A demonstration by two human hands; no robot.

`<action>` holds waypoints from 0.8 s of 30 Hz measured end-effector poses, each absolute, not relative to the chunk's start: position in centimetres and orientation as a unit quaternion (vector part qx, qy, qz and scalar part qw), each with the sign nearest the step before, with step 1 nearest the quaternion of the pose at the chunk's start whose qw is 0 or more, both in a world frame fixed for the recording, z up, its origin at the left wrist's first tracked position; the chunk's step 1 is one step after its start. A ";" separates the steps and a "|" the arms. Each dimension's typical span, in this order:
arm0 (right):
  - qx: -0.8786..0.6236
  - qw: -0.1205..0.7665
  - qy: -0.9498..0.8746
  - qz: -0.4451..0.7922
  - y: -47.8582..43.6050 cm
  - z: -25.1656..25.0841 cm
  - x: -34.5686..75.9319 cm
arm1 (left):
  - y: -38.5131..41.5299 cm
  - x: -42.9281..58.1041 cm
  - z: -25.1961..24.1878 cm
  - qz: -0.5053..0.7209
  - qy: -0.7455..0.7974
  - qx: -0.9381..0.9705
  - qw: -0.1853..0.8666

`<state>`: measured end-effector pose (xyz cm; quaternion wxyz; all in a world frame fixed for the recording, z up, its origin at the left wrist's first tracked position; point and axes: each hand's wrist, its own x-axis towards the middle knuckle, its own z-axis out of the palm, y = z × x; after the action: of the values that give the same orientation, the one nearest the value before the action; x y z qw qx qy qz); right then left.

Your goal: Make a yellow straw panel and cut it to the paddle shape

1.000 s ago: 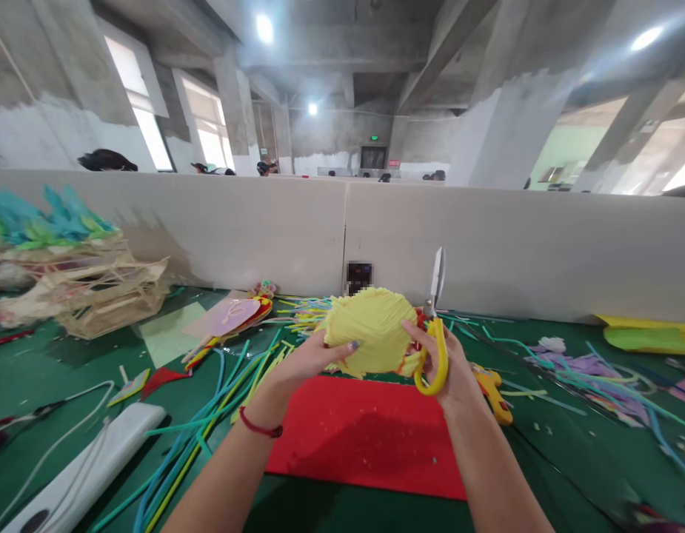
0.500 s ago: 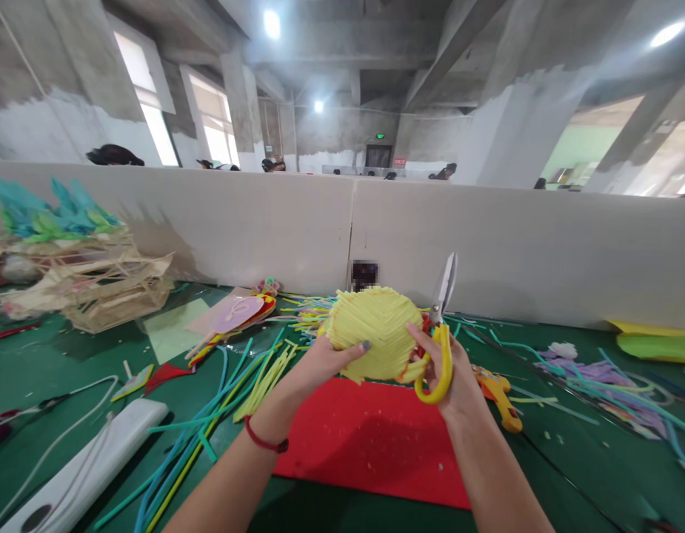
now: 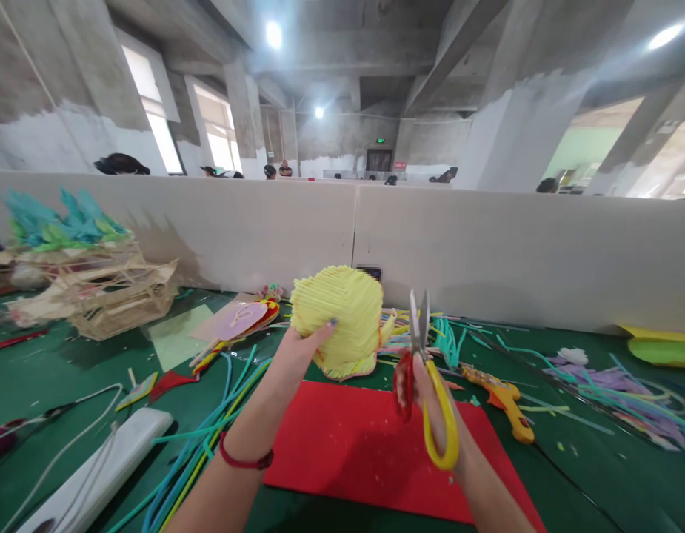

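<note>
My left hand (image 3: 307, 354) grips a yellow, rounded piece (image 3: 342, 314) covered in rows of thin strips, its thumb lying over the front. A small tab of yellow sticks out at the piece's right edge. In my right hand (image 3: 434, 414) are scissors (image 3: 418, 333) with one red and one yellow handle loop. Their blades point up and stand slightly apart, to the right of the yellow piece and not touching it. Below both hands lies a red sheet (image 3: 342, 451) with small scraps on it.
An orange glue gun (image 3: 503, 403) lies to the right. Blue and green strips (image 3: 220, 422) and a white power strip (image 3: 98, 474) are at left. Behind them stands a wooden stick model (image 3: 120, 296). A white partition (image 3: 486, 252) closes off the table's back.
The yellow piece has moved left and turned in my left hand. My right hand has let go of its edge and drawn away, lower, with the scissors now slightly apart.
</note>
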<state>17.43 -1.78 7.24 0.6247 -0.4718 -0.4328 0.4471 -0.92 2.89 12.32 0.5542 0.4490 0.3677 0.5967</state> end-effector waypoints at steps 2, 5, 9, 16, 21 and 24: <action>-0.466 0.617 -0.424 0.472 -2.7 5.7 16.6 | 2.9 -1.0 12.6 0.626 0.361 0.421 0.548; -0.455 0.606 -0.398 0.517 -3.8 3.2 15.8 | 3.0 -0.8 12.6 0.647 0.356 0.385 0.554; -0.489 0.586 -0.385 0.519 -5.0 1.4 16.0 | 3.1 -0.2 12.1 0.630 0.359 0.371 0.580; -0.494 0.560 -0.464 0.477 -5.7 2.1 17.3 | 2.4 1.2 11.9 0.610 0.372 0.376 0.590; -0.489 0.553 -0.480 0.474 -5.5 1.2 17.5 | 2.1 1.7 11.8 0.576 0.380 0.382 0.615; -0.498 0.552 -0.480 0.465 -5.3 0.7 17.6 | 1.9 2.0 11.7 0.559 0.392 0.390 0.617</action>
<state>17.62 -5.35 0.74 0.5521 -0.4984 -0.4800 0.4651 2.02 1.93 11.69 0.6175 0.3901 0.3921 0.5593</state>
